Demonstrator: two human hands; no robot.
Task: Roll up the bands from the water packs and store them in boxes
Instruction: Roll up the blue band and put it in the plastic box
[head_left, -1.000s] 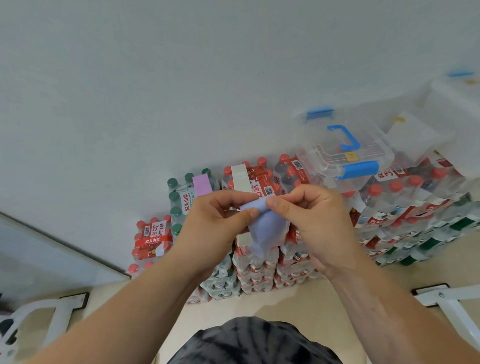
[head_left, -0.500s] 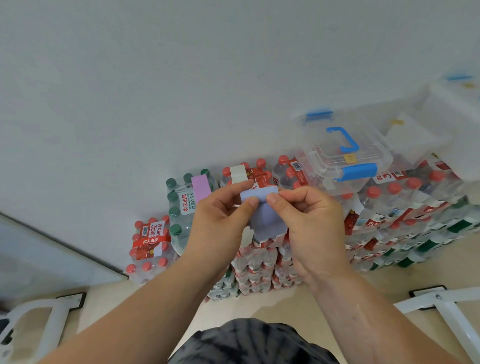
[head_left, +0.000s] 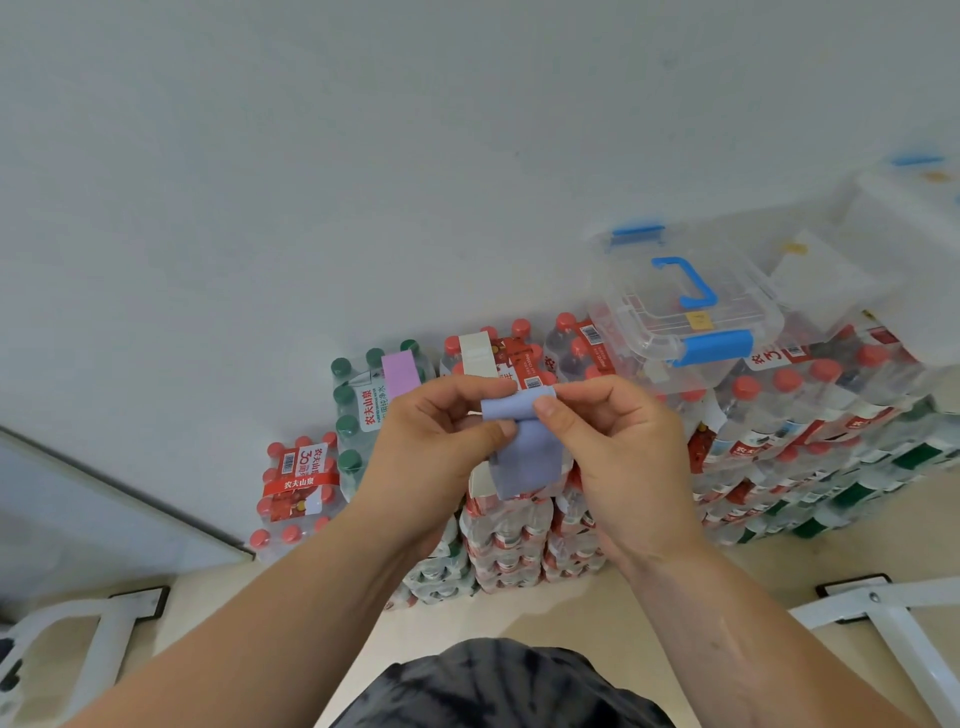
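A lavender-blue band hangs between my two hands, its top end turned over into a small roll. My left hand pinches the roll's left end with thumb and fingers. My right hand pinches its right end. Behind them, water packs are stacked against the wall. A pink band lies over a green-capped pack and a white band over a red-capped pack. A clear box with blue handle and latches sits shut on the packs at right.
More clear boxes stand on the packs at far right. White metal frame legs flank me on the floor, another leg at left. A white wall rises behind the stack.
The band's top end has been turned over into a small roll, and less of it hangs below. Both hands stay pinching it at about the same height.
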